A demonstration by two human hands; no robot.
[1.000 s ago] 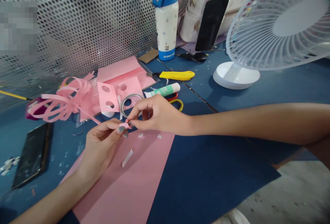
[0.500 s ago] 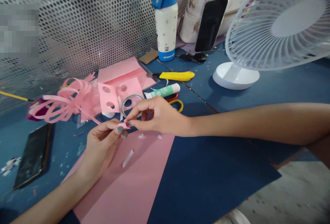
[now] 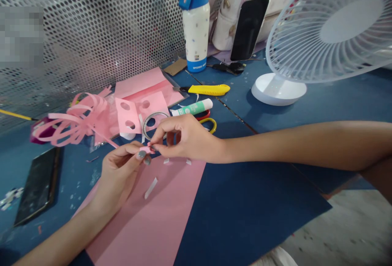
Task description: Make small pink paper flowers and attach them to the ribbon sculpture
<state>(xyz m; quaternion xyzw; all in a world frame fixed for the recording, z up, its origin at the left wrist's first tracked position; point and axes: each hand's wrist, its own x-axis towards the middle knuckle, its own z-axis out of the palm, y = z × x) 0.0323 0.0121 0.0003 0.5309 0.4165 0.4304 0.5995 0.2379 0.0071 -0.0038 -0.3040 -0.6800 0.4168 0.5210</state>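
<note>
My left hand (image 3: pixel 124 168) pinches a small piece of pink paper (image 3: pixel 147 149) between thumb and fingers. From the right, my right hand (image 3: pixel 183 137) pinches the same piece at its other end, so the fingertips of both hands nearly meet. Below them lies a large pink sheet (image 3: pixel 153 221) with a few bits of white paper (image 3: pixel 150 188) on it. Just behind the fingers are a roll of tape (image 3: pixel 147 125) and a pink card with round holes (image 3: pixel 125 115). A bunch of looped pink paper strips (image 3: pixel 82 119) rests at the left.
Behind my right hand lie a glue stick (image 3: pixel 196 107), scissors (image 3: pixel 211 126) partly covered, and a yellow cutter (image 3: pixel 211 90). A bottle (image 3: pixel 196 33), a propped phone (image 3: pixel 249 29) and a white fan (image 3: pixel 278 90) stand farther back. Another phone (image 3: pixel 38 186) lies left.
Both hands keep nearly the same pose around the pink paper piece. The whole view has shifted very slightly.
</note>
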